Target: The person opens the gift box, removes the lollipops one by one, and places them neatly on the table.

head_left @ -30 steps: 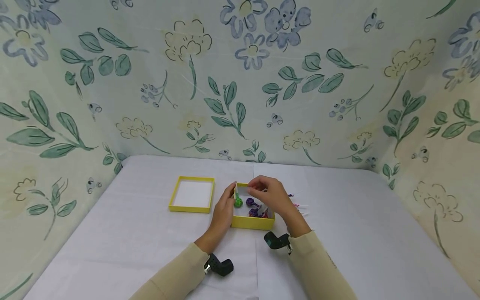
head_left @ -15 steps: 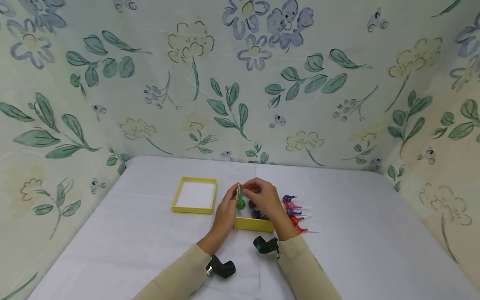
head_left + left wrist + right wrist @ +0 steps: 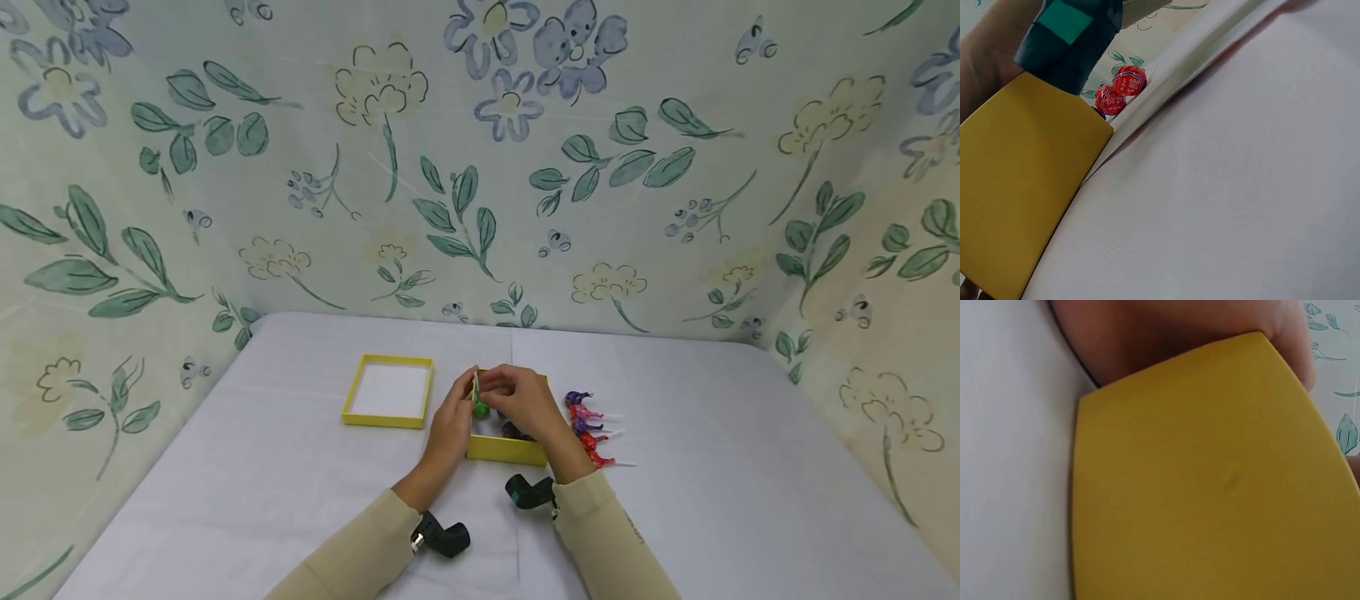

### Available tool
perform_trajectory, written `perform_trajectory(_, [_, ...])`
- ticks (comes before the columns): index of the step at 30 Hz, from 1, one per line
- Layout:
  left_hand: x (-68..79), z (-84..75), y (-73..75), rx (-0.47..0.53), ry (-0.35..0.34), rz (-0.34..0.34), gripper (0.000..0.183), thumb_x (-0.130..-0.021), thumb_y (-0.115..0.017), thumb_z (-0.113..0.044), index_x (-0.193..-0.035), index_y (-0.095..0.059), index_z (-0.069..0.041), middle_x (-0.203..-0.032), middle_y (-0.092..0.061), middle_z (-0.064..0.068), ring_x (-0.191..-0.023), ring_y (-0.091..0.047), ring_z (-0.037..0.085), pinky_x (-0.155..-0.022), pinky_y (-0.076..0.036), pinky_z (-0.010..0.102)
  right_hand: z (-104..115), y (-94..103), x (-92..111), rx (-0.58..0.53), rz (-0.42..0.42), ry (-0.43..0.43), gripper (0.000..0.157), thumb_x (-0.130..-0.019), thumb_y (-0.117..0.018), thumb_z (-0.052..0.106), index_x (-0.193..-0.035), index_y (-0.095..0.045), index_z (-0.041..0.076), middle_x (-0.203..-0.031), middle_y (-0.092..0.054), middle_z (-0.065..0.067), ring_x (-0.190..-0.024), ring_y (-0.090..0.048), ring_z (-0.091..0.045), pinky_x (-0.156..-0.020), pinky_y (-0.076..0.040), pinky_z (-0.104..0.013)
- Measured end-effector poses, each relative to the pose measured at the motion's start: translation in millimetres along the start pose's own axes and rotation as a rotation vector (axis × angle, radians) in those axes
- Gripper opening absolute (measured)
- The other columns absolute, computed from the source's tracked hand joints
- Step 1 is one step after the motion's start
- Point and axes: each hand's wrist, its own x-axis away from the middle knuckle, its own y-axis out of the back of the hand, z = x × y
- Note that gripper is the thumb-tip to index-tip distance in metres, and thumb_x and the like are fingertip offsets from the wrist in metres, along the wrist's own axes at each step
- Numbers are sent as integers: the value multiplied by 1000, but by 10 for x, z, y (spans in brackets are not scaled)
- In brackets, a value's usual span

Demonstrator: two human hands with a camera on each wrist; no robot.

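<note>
My left hand (image 3: 447,425) holds the yellow box (image 3: 506,451) by its left side; in the right wrist view its fingers (image 3: 1197,331) lie along the box wall (image 3: 1210,475). A green-wrapped lollipop (image 3: 481,410) stands inside against that left wall, its stick up. Over the open box reaches my right hand (image 3: 525,404), its bent fingers close to the green lollipop. Whether they pinch it cannot be made out. Dark-wrapped lollipops (image 3: 512,430) lie lower in the box, mostly covered by the right hand. The left wrist view shows the yellow box wall (image 3: 1029,169).
A yellow-rimmed white lid (image 3: 387,390) lies left of the box. To the right, several purple, pink and red lollipops (image 3: 590,440) lie in a column, sticks pointing right. A white cloth (image 3: 712,467) covers the table; a floral curtain (image 3: 450,167) hangs behind.
My right hand has moved left and lower over the box, to the green lollipop. The lollipops on the right, partly hidden before, now show. The left hand stays on the box.
</note>
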Motion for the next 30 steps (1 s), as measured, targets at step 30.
perform_trajectory(30, [7, -2, -1, -12, -12, -12, 52, -97, -31, -16, -149, -37, -21, -152, -36, -5, -140, -32, 17, -114, -28, 42, -6, -32, 8, 172, -22, 114, 3, -87, -72, 17, -88, -69, 18, -81, -65, 5, -73, -56, -14, -59, -52, -25])
